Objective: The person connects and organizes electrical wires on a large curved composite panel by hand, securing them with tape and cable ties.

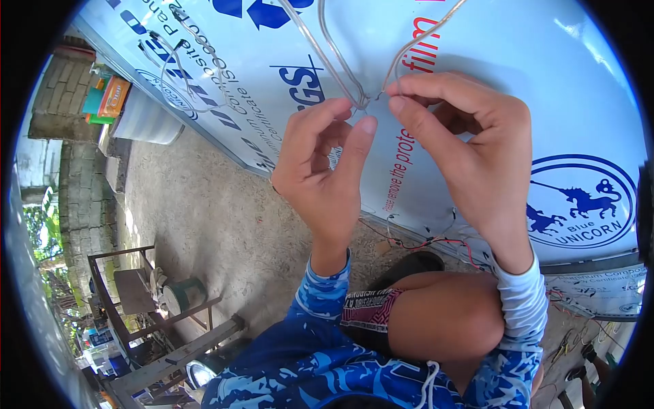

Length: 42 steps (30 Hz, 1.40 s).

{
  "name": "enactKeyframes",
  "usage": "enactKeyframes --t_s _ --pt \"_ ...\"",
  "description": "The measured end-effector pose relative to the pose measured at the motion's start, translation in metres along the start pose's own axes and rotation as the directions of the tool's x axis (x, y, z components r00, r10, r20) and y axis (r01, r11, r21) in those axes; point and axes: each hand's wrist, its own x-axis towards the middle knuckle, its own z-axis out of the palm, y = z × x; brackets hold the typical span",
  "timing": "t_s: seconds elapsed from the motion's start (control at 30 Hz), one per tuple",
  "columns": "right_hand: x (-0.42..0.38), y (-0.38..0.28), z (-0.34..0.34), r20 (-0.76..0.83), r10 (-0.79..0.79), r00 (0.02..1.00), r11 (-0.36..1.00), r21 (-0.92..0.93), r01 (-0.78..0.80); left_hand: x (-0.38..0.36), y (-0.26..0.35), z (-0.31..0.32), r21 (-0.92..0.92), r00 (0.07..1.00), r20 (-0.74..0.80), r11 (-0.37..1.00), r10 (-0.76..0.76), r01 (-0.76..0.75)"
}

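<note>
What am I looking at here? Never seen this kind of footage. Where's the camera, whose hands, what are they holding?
There is one picture, from a fisheye camera worn on a person's head, looking down at their own two bare hands; no machine is involved. The left hand and right hand meet at the fingertips, each pinching an end of the clear-sheathed wires, right where the ends come together. The wires loop upward over a large white panel covered in protective film with blue and red print, including a unicorn logo. The person crouches on sandy ground, one bare knee showing. Thin red and black wires lie by the panel's edge.
</note>
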Motion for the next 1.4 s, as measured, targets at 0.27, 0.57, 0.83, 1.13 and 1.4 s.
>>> enactKeyframes --t_s 0.27,0.57,0.83,1.13,1.4 --pt "0.0 0.001 -0.002 0.03 -0.01 0.999 1.0 0.011 0.01 0.009 0.007 -0.005 -0.326 0.984 0.176 0.943 -0.004 0.062" --pt "0.001 -0.004 -0.015 0.212 -0.006 0.977 0.935 0.348 -0.07 0.01 0.026 -0.005 -0.485 0.957 0.29 0.861 -0.004 0.15" --pt "-0.006 -0.011 -0.012 0.166 -0.184 0.969 0.961 0.238 0.141 0.012 0.038 0.001 -0.431 0.985 0.155 0.902 0.069 0.005" --pt "-0.009 -0.017 -0.018 0.149 -0.317 0.937 0.943 -0.052 0.328 0.015 0.04 -0.007 -0.211 0.968 0.207 0.972 0.145 -0.1" --pt "-0.011 -0.022 -0.019 0.163 0.016 0.986 0.986 0.159 -0.042 0.023 0.035 -0.001 0.315 0.827 0.267 0.767 0.494 -0.56"
